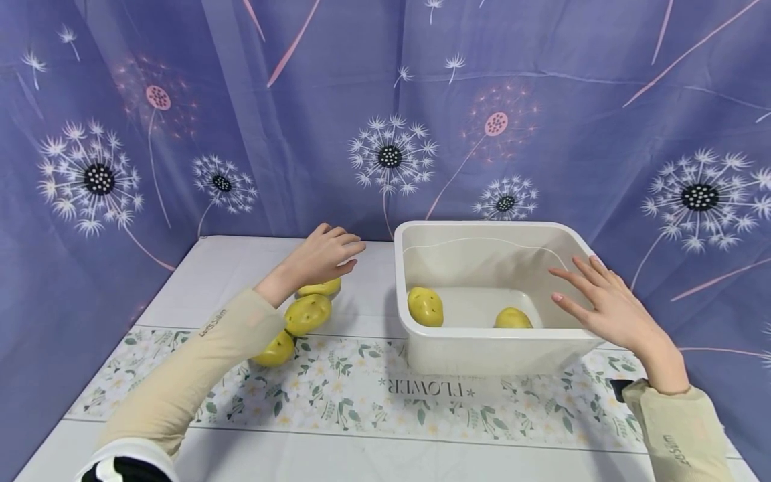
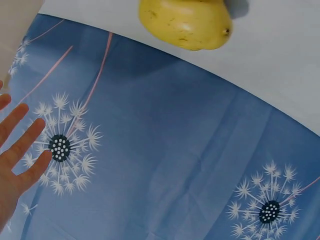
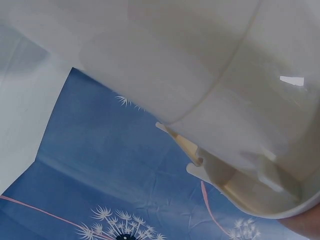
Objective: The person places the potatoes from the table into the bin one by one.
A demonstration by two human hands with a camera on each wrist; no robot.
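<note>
My left hand [image 1: 322,256] hovers over the far end of a row of yellow potatoes [image 1: 308,314] on the left, fingers loose and holding nothing. In the left wrist view, its spread fingers [image 2: 22,145] appear at the left edge, apart from a dimpled yellow potato [image 2: 185,22]. On the right, my right hand [image 1: 608,304] overlaps the right rim of a white plastic tub [image 1: 482,333], fingers spread. Inside the tub lie one potato [image 1: 425,306] at the left and another potato [image 1: 513,318] nearer the middle. The right wrist view shows the tub's wall [image 3: 165,60] up close.
A white tablecloth [image 1: 313,458] with a floral band printed "FLOWER" covers the table. Behind and at both sides hangs a blue-purple curtain [image 1: 319,134] with dandelion prints, close to the table's far edge and the tub.
</note>
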